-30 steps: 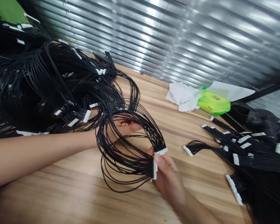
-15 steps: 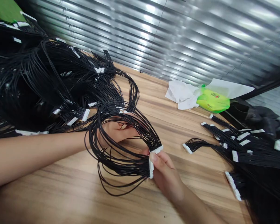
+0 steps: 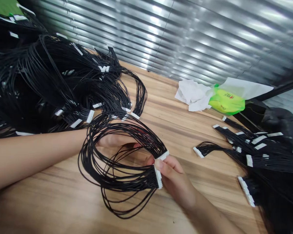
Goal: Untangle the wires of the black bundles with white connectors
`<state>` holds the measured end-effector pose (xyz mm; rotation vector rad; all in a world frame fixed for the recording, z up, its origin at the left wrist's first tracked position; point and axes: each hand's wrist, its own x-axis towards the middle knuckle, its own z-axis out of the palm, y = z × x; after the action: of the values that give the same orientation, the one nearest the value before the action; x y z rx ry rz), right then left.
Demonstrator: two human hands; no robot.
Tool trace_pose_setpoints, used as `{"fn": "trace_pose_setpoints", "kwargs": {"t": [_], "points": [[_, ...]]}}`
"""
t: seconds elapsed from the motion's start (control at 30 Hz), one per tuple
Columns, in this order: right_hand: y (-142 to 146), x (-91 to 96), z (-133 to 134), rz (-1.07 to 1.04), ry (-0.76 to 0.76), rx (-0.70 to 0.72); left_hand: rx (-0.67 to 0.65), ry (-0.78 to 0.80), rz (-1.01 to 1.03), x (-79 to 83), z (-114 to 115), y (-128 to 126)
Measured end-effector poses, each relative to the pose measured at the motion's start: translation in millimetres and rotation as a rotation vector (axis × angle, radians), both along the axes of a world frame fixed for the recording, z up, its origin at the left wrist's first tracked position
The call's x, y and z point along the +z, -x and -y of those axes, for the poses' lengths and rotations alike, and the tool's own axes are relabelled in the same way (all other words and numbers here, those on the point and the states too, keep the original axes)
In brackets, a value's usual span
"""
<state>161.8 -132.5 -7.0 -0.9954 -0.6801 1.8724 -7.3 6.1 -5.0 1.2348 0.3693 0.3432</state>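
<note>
OK, we're looking down at a wooden table [image 3: 48, 204] in front of metal slat blinds [image 3: 185, 35]. Heaped at far L is a big mass of black wire harnesses [image 3: 34, 81] w/ white connector ends. A smaller pile of harnesses [image 3: 266, 165] lies at far R, well apart, near a lime-green plastic bag [image 3: 226, 103] and crumpled white tissue [image 3: 191, 96]. Between the piles, lifted in both hands, we find a looped bundle of thin black wires [image 3: 117, 172]. The R hand [image 3: 174, 182] pinches its two white plastic connectors [image 3: 158, 177] between thumb and fingers. The L hand [image 3: 114, 141] sits inside the loop, wires across it; we can't tell if it's gripping or only supporting them.
</note>
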Motion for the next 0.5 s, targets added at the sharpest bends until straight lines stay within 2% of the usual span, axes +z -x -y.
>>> {"fn": "trace_pose_setpoints", "kwargs": {"t": [0.07,0.2,0.23,0.43,0.5], "points": [[0,1.2,0,0.008,0.018,0.004,-0.079,0.050,-0.021,3.0,-1,-1],[0,3.4,0,0.028,0.040,0.012,-0.048,0.137,-0.039,9.4,1,-6],[0,3.7,0,0.029,0.042,0.018,-0.074,0.123,-0.050,10.7,1,-7],[2,3.3,0,0.002,0.073,-0.036,-0.026,-0.040,-0.032,20.0,11,-12],[2,3.3,0,0.010,0.078,-0.052,-0.044,-0.184,-0.104,23.0,16,-12]]}}
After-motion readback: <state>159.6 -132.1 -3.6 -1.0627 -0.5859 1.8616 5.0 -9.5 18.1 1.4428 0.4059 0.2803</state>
